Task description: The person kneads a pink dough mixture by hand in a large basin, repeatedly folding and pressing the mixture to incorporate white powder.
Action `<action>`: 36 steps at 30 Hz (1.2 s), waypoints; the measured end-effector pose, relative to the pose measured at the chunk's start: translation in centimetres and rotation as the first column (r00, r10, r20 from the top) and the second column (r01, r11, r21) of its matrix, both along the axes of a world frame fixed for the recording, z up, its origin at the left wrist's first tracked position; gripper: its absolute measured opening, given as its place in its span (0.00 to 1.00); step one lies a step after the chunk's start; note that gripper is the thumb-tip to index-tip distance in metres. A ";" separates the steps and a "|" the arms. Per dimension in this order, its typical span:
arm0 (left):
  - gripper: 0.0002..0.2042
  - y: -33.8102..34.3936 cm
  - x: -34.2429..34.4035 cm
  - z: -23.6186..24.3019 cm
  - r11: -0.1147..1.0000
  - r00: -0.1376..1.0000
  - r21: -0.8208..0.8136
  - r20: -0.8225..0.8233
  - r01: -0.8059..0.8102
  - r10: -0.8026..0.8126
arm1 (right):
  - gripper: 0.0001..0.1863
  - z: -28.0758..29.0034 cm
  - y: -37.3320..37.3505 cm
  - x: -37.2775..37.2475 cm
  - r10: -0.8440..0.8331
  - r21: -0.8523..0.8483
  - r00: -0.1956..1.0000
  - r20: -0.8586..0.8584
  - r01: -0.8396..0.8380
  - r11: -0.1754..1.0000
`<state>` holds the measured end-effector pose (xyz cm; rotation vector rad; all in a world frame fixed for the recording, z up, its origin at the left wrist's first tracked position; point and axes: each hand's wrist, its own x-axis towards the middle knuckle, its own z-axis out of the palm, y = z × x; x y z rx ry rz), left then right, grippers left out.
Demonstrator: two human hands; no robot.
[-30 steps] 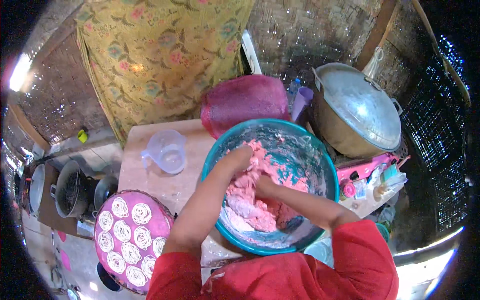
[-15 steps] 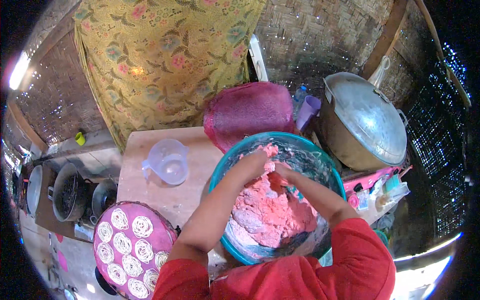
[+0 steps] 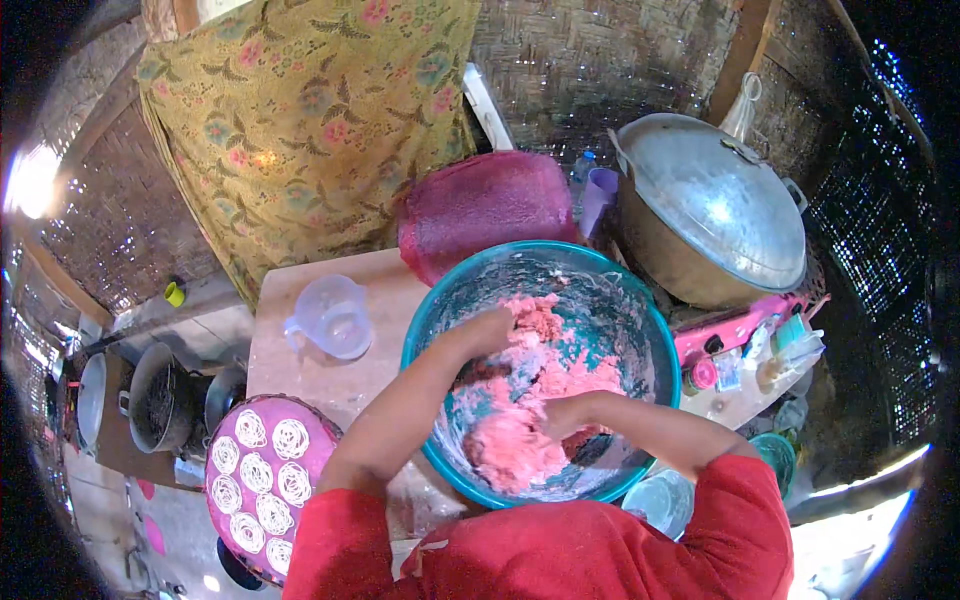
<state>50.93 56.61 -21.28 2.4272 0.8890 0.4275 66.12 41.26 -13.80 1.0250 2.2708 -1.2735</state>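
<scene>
Crumbly pink dough [image 3: 590,378] lies in a large teal basin [image 3: 672,390], with white flour smeared over the inner wall. On the far left side of the dough, my left hand [image 3: 488,332] is closed around a clump, its fingertips partly covered. Closer to me, my right hand [image 3: 568,414] presses down into the dough, which hides its fingers. The near left part of the dough is smeared by motion.
Left of the basin, a clear plastic jug [image 3: 333,318] stands on the wooden table [image 3: 275,370]. A round pink tray [image 3: 235,420] bears several coiled noodle nests. Behind are a folded pink cloth [image 3: 490,205] and purple cup [image 3: 600,195]; a large lidded pot [image 3: 700,215] stands right.
My hands have moved apart: the right came nearer and down into the dough, the left shifted slightly left. The dough heap has been broken up and spread. The view has shifted slightly.
</scene>
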 end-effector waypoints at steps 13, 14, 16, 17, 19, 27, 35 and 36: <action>0.19 -16.2 6.2 1.9 0.945 0.774 -0.097 -0.551 0.312 -0.312 | 0.33 0.2 -2.5 13.1 -0.607 0.419 0.785 -0.127 0.597 0.684; 0.20 -15.5 7.1 0.9 0.944 0.777 -0.096 -0.545 0.316 -0.315 | 0.31 0.9 -3.1 12.4 -0.809 0.243 0.523 -0.269 0.849 0.469; 0.21 -13.5 8.9 -1.1 0.894 0.826 0.230 -0.517 0.385 -0.223 | 0.31 3.6 -3.2 12.3 -0.782 0.228 0.554 -0.286 0.832 0.506; 0.21 -12.1 9.5 -2.7 0.892 0.822 0.223 -0.521 0.393 -0.232 | 0.32 4.2 -3.1 12.5 -0.749 0.250 0.594 -0.295 0.804 0.539; 0.17 -9.6 11.0 -5.5 0.949 0.987 0.270 -0.040 0.163 -0.158 | 0.30 -0.7 -2.7 13.4 -0.655 0.434 0.680 -0.331 0.726 0.533; 0.21 -2.6 14.0 -12.1 0.956 0.953 0.080 -0.095 -0.281 0.288 | 0.19 -3.4 -1.3 12.9 -0.455 0.556 0.666 -0.591 0.745 0.368; 0.25 -6.6 7.7 -1.9 0.800 0.801 0.038 -0.052 0.599 -0.597 | 0.21 1.4 -2.7 13.5 -0.266 0.364 0.593 -0.760 0.727 0.583; 0.27 -8.1 5.7 -3.0 0.799 0.777 -0.112 -0.188 0.591 -0.601 | 0.20 1.5 -2.9 13.4 -0.248 0.372 0.561 -0.790 0.759 0.534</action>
